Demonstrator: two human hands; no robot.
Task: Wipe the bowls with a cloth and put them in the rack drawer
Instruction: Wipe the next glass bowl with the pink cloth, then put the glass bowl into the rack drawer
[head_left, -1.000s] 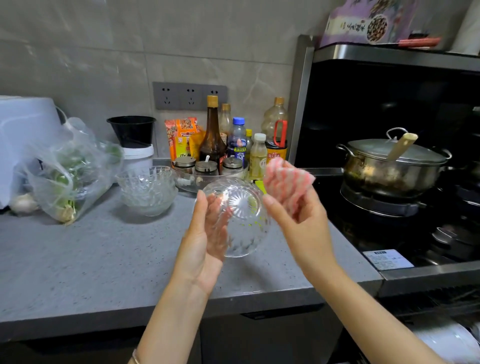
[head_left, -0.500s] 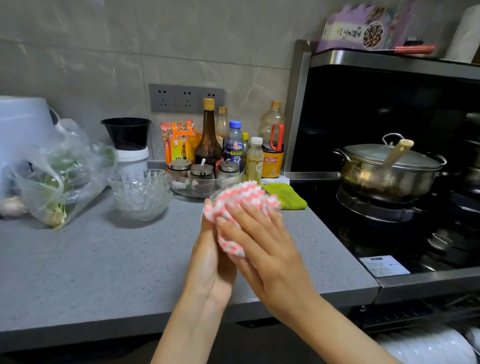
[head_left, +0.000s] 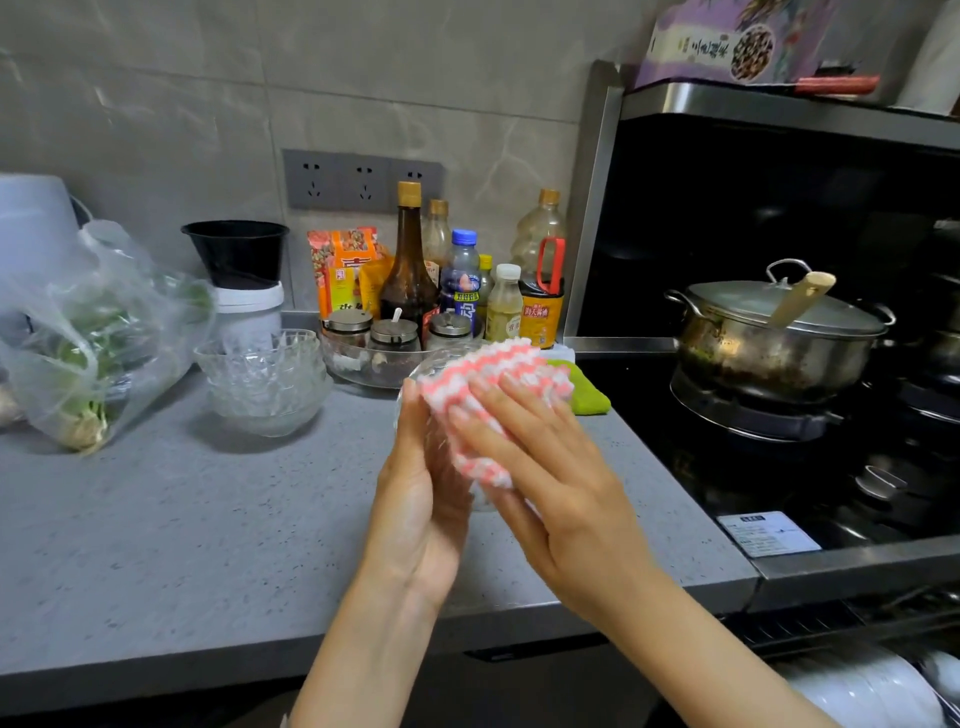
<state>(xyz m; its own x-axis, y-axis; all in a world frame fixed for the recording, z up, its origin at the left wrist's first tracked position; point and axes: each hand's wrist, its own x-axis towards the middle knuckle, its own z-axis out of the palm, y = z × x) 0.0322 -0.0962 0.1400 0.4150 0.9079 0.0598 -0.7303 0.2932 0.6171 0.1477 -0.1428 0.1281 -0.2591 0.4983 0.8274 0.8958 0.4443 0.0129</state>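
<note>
Counter (head_left: 208, 545) spans left and centre of frame. Bag (head_left: 88, 343) at far left, stacked bowls (head_left: 265, 384) just right of it, bottles (head_left: 457, 280) behind at centre. Stove (head_left: 779, 467) at right, pot (head_left: 774, 338) on it. Centre foreground: held bowl (head_left: 431, 369) between left hand (head_left: 415, 509) and right hand (head_left: 561, 493), cloth (head_left: 493, 384) over it.

Two hands (head_left: 415, 509) (head_left: 566, 499), one cloth (head_left: 493, 384), one held bowl (head_left: 434, 371), three lidded jars (head_left: 393, 332), one pot (head_left: 769, 343)
</note>
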